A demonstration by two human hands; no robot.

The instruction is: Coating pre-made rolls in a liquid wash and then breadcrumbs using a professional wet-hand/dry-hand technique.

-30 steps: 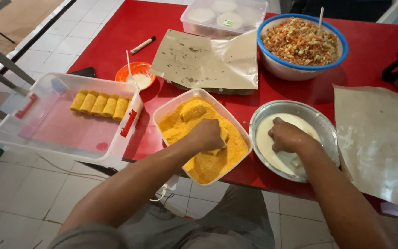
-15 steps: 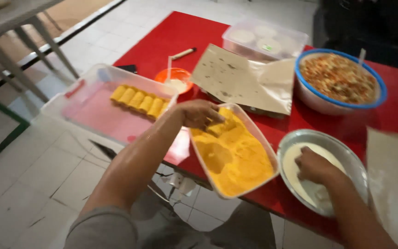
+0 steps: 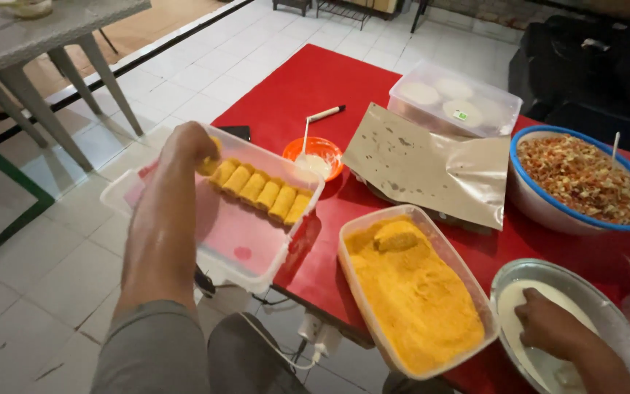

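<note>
Your left hand [image 3: 187,149] grips a breaded roll [image 3: 209,165] at the end of the row [image 3: 260,192] in the clear tub [image 3: 246,252]. Your right hand [image 3: 548,328] rests half-curled in the batter bowl [image 3: 541,273], holding nothing visible.

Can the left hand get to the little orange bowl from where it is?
Probably yes. The left hand is at the far end of the row of breaded rolls in the clear tray, and the orange bowl sits just past the tray's rim, with nothing tall between them.

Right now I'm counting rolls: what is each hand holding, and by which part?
Left hand grips a breaded roll by one end. Right hand lies in the batter bowl; any hold is hidden.
</note>
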